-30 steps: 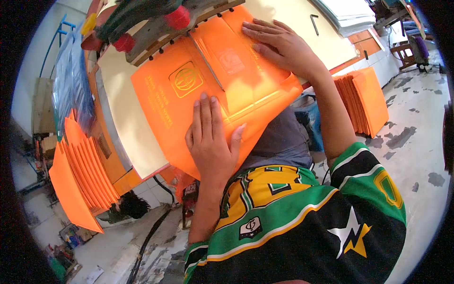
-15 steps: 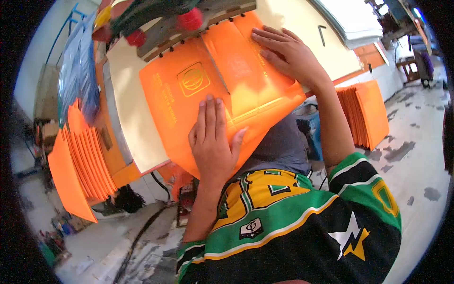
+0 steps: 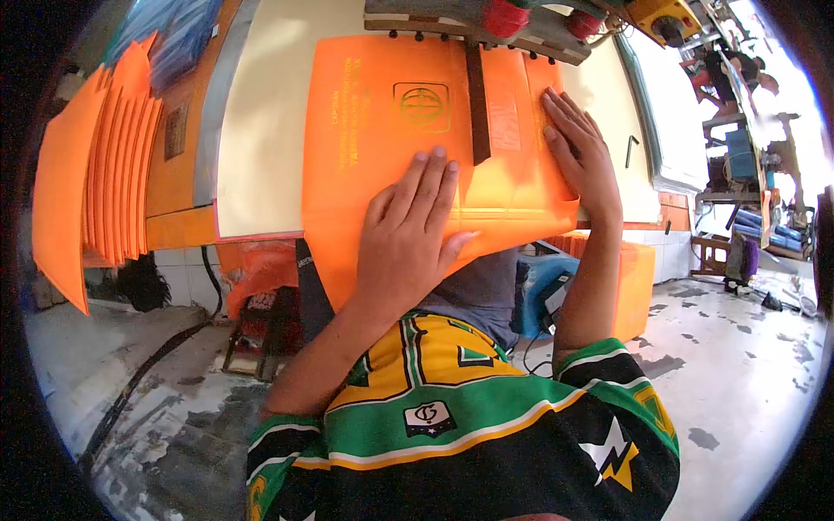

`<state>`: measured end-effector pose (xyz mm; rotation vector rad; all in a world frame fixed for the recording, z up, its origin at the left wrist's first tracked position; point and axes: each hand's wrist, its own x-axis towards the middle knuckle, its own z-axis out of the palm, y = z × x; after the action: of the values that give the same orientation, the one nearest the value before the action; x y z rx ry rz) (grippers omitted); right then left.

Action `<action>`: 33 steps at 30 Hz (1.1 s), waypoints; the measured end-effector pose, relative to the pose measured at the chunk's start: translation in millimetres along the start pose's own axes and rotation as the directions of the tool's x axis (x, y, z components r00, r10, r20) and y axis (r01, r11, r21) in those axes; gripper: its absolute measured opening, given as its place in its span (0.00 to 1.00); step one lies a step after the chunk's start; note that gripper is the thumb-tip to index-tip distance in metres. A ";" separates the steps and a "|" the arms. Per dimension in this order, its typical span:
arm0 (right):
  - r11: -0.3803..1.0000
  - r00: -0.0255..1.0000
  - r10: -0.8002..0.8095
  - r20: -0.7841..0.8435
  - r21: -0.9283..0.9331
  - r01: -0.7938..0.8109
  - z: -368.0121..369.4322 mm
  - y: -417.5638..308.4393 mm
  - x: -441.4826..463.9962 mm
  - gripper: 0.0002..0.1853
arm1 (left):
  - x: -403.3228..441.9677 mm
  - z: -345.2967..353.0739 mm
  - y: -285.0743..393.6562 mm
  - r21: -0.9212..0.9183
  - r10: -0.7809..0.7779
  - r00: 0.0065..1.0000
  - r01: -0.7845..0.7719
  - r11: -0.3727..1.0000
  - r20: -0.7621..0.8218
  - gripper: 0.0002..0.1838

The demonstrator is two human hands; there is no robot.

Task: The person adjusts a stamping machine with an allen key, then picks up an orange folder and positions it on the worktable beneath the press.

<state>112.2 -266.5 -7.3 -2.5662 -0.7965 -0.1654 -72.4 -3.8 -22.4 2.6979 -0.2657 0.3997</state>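
Observation:
A bright orange folder cover (image 3: 373,187) with gold-stamped lettering and an emblem lies on the cream tabletop, its near edge hanging over the front. My left hand (image 3: 404,226) rests flat on its lower middle, thumb held apart, fingers stretched out. On the cover's right side, my right hand (image 3: 582,156) lies with fingers extended along the edge. Between the hands, a narrow dark strip (image 3: 479,113) reaches down over the cover from the machine bar (image 3: 434,26). The cover's far edge meets the dark knobs under that bar.
Orange folders stand stacked at the left (image 3: 109,174), and another orange stack (image 3: 634,286) sits low at the right. A hex key (image 3: 632,150) lies on the cream surface (image 3: 269,122). Red rounded machine parts (image 3: 504,19) and a yellow control box (image 3: 665,22) are above. A person (image 3: 743,74) is in the background.
The head view has turned, so the table and machine now appear more level. Both hands stay flat on the orange cover, in nearly the same places on it.

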 end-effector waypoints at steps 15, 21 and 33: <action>0.999 0.999 0.033 0.036 0.003 -0.033 -3.5 -4.4 1.5 0.26 | -0.4 4.0 1.0 -0.027 -0.016 1.000 0.015 1.000 -0.016 0.46; 0.999 0.999 0.027 0.021 -0.020 -0.027 -1.6 -1.5 -0.1 0.26 | -0.7 2.9 0.5 -0.036 -0.010 1.000 0.009 0.999 -0.010 0.46; 1.000 1.000 0.027 -0.005 0.012 -0.027 -1.6 -1.7 -2.0 0.26 | -1.0 7.6 -1.0 -0.047 -0.004 1.000 0.004 0.999 -0.003 0.46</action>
<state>109.7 -267.0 -5.7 -2.5631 -0.7590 -0.1584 -71.4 -5.9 -29.8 2.6513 -0.2650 0.3914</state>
